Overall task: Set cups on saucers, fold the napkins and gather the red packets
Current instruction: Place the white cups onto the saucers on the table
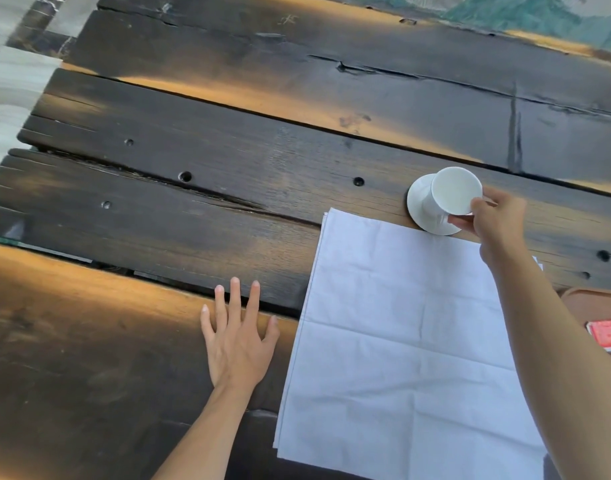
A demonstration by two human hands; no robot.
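A white cup (454, 190) stands on a white saucer (421, 202) at the right of the dark wooden table. My right hand (494, 220) grips the cup at its near side, thumb and fingers around the rim and handle area. Just below the saucer lies a large white napkin (401, 341), spread flat with crease lines; its far edge touches the saucer. My left hand (236, 337) rests flat on the table left of the napkin, fingers apart, holding nothing. Red packets (607, 336) lie at the right edge on a brown tray.
The brown wooden tray (588, 299) sits at the right edge, partly cut off and partly behind my right forearm. The plank table (227, 150) has gaps, cracks and round holes. Its left edge runs diagonally, with pale floor beyond it.
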